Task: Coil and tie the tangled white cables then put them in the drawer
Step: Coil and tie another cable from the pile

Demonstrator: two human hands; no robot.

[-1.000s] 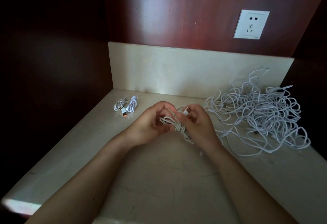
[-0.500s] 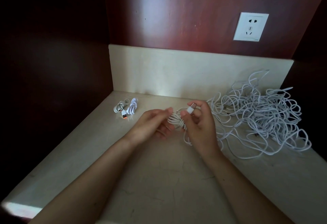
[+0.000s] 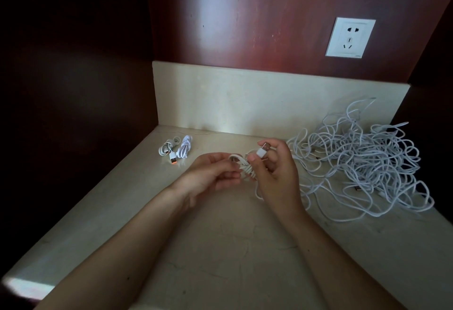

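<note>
While one cable is mid-tie between the hands, most of the job looks undone

- Done: two tied coils (image 3: 177,149) lie side by side at the far left of the counter (image 3: 220,248), one orange-tipped plug showing beside them
- In hand: a small bundle (image 3: 246,168) of white cable, held just above the counter centre. Left hand (image 3: 210,175) has its fingers curled round the bundle's left end. Right hand (image 3: 275,177) pinches the USB plug (image 3: 262,150) between thumb and forefinger, plug tip pointing far and right
- Wraps appear to cross the bundle's middle, so I judge this as the closing step of the tie: free end to be tucked or pulled through. One loop hangs below the right hand toward the counter
- Left: the tangled pile (image 3: 362,170) at the right, large and loose, reaching the far backsplash; several plugs visible in it, number of cables impossible to tell
- Drawer not in view; nothing stowed as far as can be seen
- Wall socket (image 3: 350,37) above the pile, unused
</note>
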